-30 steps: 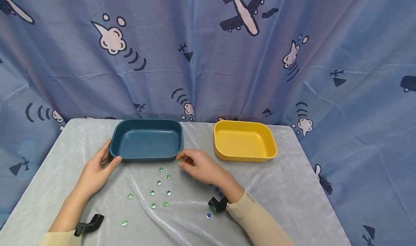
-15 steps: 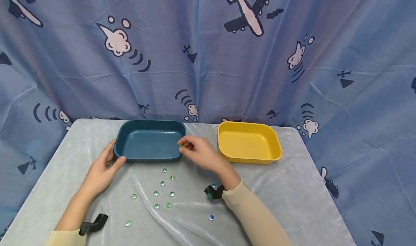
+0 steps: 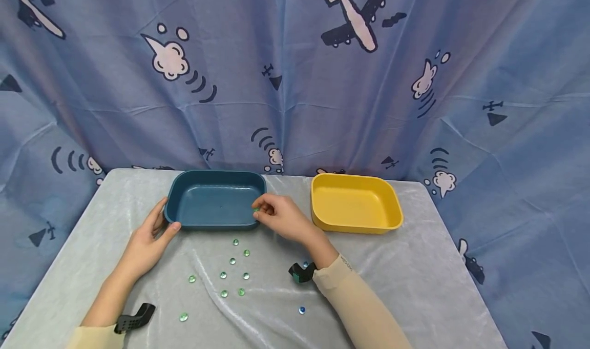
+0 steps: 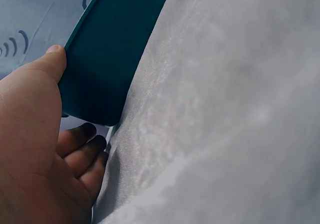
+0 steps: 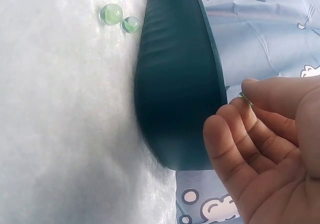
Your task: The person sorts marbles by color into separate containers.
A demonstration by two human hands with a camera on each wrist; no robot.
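Observation:
In the head view a teal tray [image 3: 212, 205] lies at the back left of the table. My left hand [image 3: 145, 246] holds its left front corner; the left wrist view shows the thumb [image 4: 55, 61] on the rim and the fingers [image 4: 82, 154] by the tray's end. At the opposite end, my right hand [image 3: 286, 218] pinches a green glass marble [image 5: 245, 98] between thumb and fingertips, over the right rim. Several green marbles [image 3: 232, 261] are scattered on the cloth in front of the tray; two green marbles [image 5: 111, 14] also show in the right wrist view.
A yellow tray [image 3: 357, 203] stands to the right of the teal one. Blue marbles [image 3: 301, 310] lie near the right wrist, partly hidden by the arm. A grey-white cloth [image 3: 415, 287] covers the table, and a patterned blue curtain [image 3: 295, 82] hangs behind.
My right hand has lifted the green marble from the front right corner of the teal tray to above its right rim. The left hand keeps its hold. The head view has shifted slightly.

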